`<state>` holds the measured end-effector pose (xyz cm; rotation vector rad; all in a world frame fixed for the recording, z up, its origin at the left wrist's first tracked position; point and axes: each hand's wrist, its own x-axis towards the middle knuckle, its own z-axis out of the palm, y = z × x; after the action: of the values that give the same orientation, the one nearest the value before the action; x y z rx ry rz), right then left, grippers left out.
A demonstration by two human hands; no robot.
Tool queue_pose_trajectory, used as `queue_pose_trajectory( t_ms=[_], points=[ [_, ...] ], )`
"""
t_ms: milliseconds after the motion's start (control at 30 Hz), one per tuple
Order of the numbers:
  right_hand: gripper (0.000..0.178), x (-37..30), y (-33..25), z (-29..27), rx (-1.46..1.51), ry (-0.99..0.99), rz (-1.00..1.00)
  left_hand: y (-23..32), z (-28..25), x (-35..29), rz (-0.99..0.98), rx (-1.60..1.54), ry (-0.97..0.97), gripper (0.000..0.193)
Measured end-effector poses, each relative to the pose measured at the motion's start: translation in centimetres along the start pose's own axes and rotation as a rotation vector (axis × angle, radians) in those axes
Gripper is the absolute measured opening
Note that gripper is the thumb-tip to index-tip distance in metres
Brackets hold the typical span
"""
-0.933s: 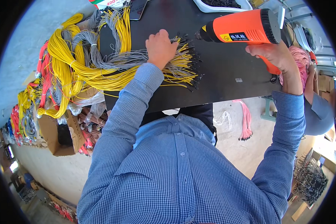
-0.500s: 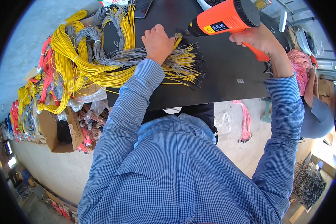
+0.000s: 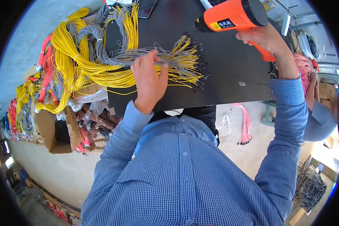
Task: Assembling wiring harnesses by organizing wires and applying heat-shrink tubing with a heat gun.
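My right hand (image 3: 265,39) is wrapped round the handle of an orange heat gun (image 3: 229,13), its black nozzle pointing left above the table. My left hand (image 3: 150,77) is open, thumb apart from the fingers, over the near side of a bundle of yellow wires (image 3: 101,77). Grey wires (image 3: 128,56) run alongside the yellow ones. At their right, the wires fan out into loose ends with small black tips (image 3: 199,64). Whether my left fingertips touch the wires, I cannot tell.
The dark table (image 3: 229,67) carries another yellow and grey bundle (image 3: 132,30) and a phone-like dark slab (image 3: 147,8). Left of it stands a cardboard box (image 3: 45,130). Pink wires (image 3: 245,124) lie on the floor near a green stool (image 3: 268,113). Another person (image 3: 320,116) sits at the right.
My left hand has come back toward me off the wire ends, and its fingers have spread. The wire ends it covered now lie fanned out. The heat gun has shifted slightly right.
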<state>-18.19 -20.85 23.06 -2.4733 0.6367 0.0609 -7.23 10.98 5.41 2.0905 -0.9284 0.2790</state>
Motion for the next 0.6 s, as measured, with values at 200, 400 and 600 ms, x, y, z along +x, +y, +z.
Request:
queue_pose_trajectory(
  t_ms=[200, 400, 600],
  points=[
    [0.024, 1.0, 0.1, -1.7, 0.003, -0.023, -0.018, 0.2, -0.1, -4.0, 0.092, -0.044, -0.063, 0.047],
    [0.026, 1.4, -2.1, -0.8, -0.030, -0.127, 0.027, -1.0, 0.4, -5.7, 0.121, -0.035, -0.071, 0.044],
    [0.027, -0.6, -0.8, -4.7, -0.149, -0.116, 0.051, -0.9, 0.5, -5.0, 0.181, -0.061, -0.048, 0.041]
  ],
)
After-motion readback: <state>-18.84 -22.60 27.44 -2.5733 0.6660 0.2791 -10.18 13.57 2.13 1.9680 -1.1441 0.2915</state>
